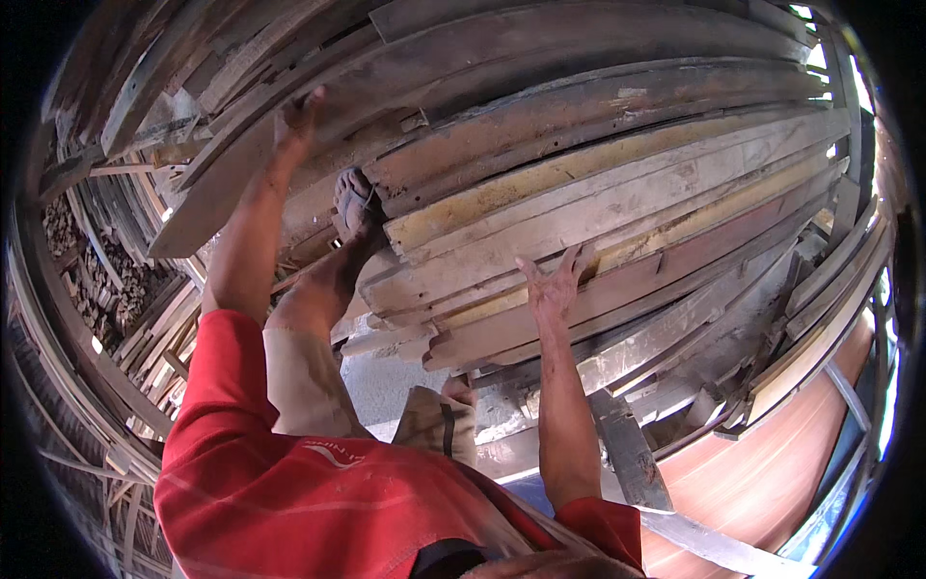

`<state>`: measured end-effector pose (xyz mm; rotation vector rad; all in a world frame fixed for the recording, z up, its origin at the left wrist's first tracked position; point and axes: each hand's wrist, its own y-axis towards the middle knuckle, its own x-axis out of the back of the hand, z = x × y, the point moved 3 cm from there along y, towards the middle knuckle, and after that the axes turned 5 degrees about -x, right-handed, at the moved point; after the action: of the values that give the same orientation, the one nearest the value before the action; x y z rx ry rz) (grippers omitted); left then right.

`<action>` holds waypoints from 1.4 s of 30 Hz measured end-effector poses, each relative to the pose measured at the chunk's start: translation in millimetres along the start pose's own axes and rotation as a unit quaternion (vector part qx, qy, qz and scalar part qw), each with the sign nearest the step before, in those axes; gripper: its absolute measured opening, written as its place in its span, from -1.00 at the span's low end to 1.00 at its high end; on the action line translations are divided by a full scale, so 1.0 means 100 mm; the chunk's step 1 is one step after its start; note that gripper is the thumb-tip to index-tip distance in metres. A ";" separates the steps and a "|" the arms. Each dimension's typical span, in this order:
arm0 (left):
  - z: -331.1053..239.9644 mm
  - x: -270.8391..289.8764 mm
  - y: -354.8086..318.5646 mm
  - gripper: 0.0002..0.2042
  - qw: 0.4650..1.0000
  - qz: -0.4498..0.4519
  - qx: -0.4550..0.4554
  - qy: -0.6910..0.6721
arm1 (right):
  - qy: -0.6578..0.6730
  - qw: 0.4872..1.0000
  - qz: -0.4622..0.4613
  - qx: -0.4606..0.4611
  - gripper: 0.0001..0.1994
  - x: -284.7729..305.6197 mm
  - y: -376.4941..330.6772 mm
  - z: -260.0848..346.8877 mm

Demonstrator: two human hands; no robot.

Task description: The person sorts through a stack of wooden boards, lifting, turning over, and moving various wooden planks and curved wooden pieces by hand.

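Observation:
My left hand (297, 124) is closed on a long, weathered grey-brown plank (207, 198). Its thumb points up, while most of its fingers are hidden. The plank's near end juts out toward the left, beyond the stack. Lower and to the right, my right hand (553, 289) has its fingers spread and holds nothing. It hovers over or lightly touches the stacked boards (482, 256); I cannot tell which. A yellowish board (502, 198) lies between the two hands, among brown and grey ones.
My sandalled foot (357, 201) rests by the board ends, with the leg bent. More timber (145, 87) leans at the upper left, above a heap of small wood pieces (106, 280). A smooth reddish panel (743, 482) and a short dark post (627, 449) stand at the lower right.

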<state>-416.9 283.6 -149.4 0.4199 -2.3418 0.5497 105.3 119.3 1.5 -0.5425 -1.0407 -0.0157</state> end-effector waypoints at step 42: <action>-3.80 1.66 -2.99 -0.66 0.975 -0.079 -0.177 -0.112 | 0.548 0.832 -0.054 -0.062 -0.18 1.83 0.94 2.43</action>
<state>-196.4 189.7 302.4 0.5138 -2.5249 0.0040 27.3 349.6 206.7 -0.4771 0.0696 -0.4532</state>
